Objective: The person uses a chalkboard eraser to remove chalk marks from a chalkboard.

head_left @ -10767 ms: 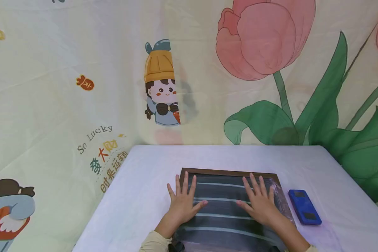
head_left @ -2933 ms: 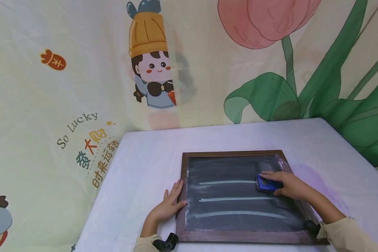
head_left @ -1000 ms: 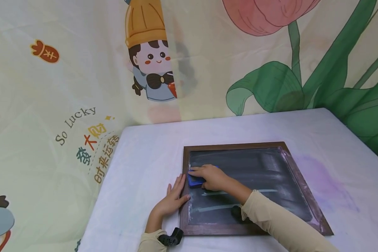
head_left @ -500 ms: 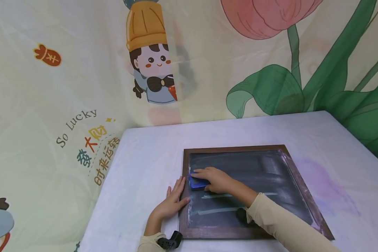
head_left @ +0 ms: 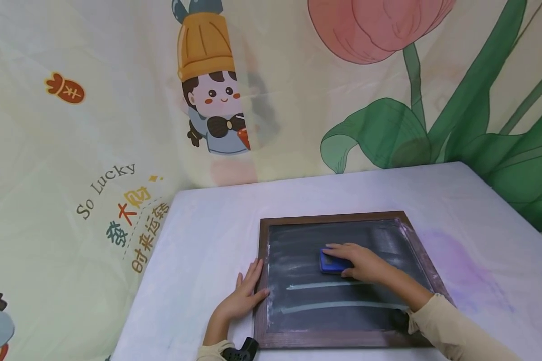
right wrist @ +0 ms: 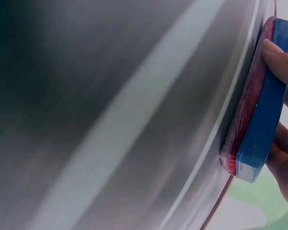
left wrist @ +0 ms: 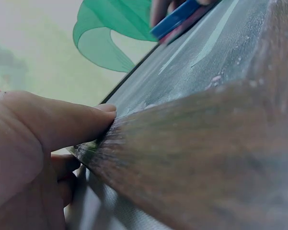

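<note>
A chalkboard [head_left: 316, 321] with a brown wooden frame [head_left: 334, 340] lies on the table, bearing two long pale chalk lines across its lower half. My right hand [head_left: 366, 263] grips a blue eraser [head_left: 331, 263] on the board's middle, just above the upper line. In the right wrist view, thumb and fingers hold the eraser [right wrist: 261, 120] by its blue back, its reddish pad toward the board. My left hand [head_left: 239, 301] rests against the frame's left side with extended fingers. The left wrist view shows its thumb [left wrist: 81, 120] on the frame's top face, other fingers beside the edge.
A white cloth covers the table [head_left: 212, 225], with a purple stain [head_left: 456, 265] right of the board. Black wrist cameras sit at both cuffs; the left camera [head_left: 241, 350] is near the frame's lower left corner. A printed curtain [head_left: 289, 100] hangs behind.
Over the last half second my right hand has slid the eraser rightward from the board's left side. Since 2.9 seconds ago the topmost remaining line has gone. My left hand stays at the frame.
</note>
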